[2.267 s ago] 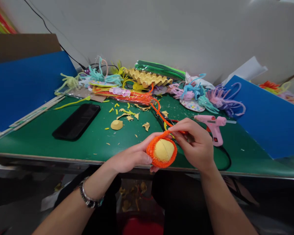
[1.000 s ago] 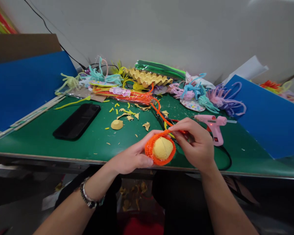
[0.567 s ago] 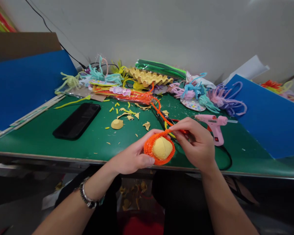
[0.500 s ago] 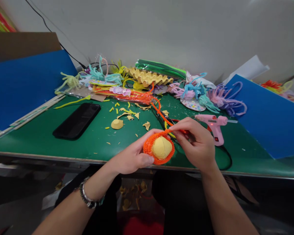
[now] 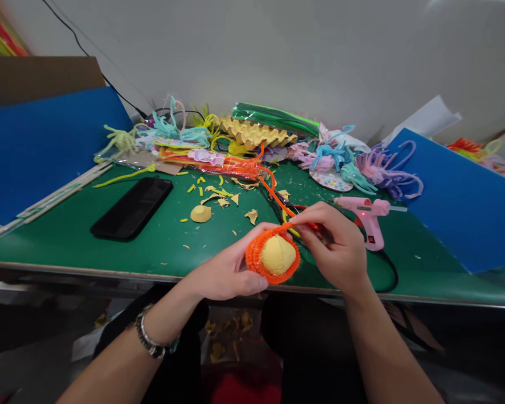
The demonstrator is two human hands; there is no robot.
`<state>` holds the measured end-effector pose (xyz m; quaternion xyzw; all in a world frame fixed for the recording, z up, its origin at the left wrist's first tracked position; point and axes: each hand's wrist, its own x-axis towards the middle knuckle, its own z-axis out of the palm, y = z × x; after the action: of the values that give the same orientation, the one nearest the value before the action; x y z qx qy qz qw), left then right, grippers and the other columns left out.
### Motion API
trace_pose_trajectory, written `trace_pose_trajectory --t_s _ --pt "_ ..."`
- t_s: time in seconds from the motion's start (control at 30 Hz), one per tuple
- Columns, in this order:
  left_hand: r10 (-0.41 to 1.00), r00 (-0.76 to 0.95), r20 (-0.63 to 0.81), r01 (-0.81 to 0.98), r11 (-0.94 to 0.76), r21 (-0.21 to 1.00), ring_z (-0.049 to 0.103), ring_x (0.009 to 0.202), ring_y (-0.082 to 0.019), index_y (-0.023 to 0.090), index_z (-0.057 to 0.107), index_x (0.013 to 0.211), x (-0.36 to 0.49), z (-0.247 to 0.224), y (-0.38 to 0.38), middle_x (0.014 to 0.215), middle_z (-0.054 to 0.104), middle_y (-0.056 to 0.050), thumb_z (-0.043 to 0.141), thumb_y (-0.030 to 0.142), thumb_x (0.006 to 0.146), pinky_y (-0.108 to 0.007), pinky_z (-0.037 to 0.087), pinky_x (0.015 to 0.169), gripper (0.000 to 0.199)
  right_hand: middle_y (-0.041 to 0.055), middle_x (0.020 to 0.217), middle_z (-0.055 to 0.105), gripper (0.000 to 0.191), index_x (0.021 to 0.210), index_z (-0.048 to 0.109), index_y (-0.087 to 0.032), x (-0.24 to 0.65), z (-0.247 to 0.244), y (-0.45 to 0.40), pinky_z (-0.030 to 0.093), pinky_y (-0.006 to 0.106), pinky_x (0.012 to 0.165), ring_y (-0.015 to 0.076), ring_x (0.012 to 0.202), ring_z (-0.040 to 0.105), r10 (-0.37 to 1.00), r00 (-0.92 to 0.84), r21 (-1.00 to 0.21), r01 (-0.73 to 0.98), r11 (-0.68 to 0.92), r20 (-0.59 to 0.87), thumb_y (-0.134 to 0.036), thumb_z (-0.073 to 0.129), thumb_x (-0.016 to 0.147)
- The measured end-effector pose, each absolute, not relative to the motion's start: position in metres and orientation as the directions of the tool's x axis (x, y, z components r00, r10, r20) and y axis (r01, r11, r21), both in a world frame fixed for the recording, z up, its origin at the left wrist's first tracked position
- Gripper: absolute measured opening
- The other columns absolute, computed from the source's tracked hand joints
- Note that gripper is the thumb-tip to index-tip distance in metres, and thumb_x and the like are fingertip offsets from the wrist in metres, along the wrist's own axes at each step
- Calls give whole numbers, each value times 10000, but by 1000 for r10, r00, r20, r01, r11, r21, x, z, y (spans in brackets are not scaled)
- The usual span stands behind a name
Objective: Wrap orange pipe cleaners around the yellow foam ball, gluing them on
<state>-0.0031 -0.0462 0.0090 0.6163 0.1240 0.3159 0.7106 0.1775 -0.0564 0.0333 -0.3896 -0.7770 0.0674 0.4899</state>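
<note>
My left hand (image 5: 235, 269) is closed round a yellow egg-carton cup (image 5: 278, 254), its thumb at the lower rim. Rows of fuzzy orange pipe cleaner (image 5: 255, 258) wrap the cup's side. Between thumb and fingertips, my right hand (image 5: 336, 247) pinches the orange strand just above the cup's upper right edge. From there the strand runs up and back toward a bag of orange pipe cleaners (image 5: 244, 168). A second yellow cup (image 5: 201, 214) lies on the green table (image 5: 151, 249), left of my hands. Beyond my right hand rests a pink glue gun (image 5: 366, 216) with a small red light.
A black phone (image 5: 132, 207) lies at the left. Along the back are an egg carton (image 5: 252, 133), a green pipe-cleaner pack (image 5: 273, 118) and pastel pipe-cleaner bundles (image 5: 332, 157). Blue boards (image 5: 467, 207) stand at both sides. Carton scraps (image 5: 252, 216) litter the middle.
My left thumb has slid slightly to the right along the cup's lower rim. My right hand has shifted very slightly left, still pinching the orange strand.
</note>
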Motion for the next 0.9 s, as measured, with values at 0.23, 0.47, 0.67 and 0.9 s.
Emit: trace_pose_trajectory --t_s 0.23,0.47,0.67,0.9 --pt "621 752 224 -285 0 958 447 739 -130 215 429 1237 -4 8 -46 886 498 -12 654 510 681 -232 374 677 669 -13 708 618 145 802 622 -211 177 34 -57 352 241 506 100 599 501 678 -213 -492 543 681 704 -110 520 818" --pt "625 744 235 -294 -10 956 460 754 -147 212 466 1218 -4 7 -46 899 516 -23 648 541 665 -257 388 697 668 -2 703 611 140 797 613 -213 177 34 -57 351 256 502 111 586 494 688 -213 -499 547 672 693 -122 511 826" --pt "626 741 243 -345 44 938 476 782 -143 231 473 1232 -5 5 -48 918 537 -16 670 482 679 -245 385 721 638 -8 695 607 134 796 612 -206 176 34 -57 351 243 498 103 591 496 681 -212 -494 545 678 701 -110 522 818" --pt "609 746 269 -414 108 904 527 830 -156 231 519 1199 -4 4 -48 972 584 -23 674 450 688 -242 386 732 578 -7 699 614 132 794 608 -210 176 35 -57 359 240 489 103 584 501 673 -213 -487 542 685 708 -114 522 820"
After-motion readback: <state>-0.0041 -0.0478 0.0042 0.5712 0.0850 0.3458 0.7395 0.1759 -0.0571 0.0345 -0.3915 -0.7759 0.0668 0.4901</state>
